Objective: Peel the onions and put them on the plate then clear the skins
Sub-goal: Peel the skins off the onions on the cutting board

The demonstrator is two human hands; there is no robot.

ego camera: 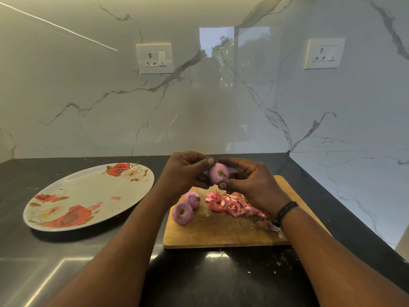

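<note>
Fingers point(209, 161) of both hands curled, pinching onion point(218, 173) | above cutting board point(221, 231)

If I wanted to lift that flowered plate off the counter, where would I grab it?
Probably by the near-right rim of the round white plate with red roses, coming from the wooden cutting board side. It lies flat on the dark counter, wide and shallow, so only the raised edge seems to offer a hold.
</note>
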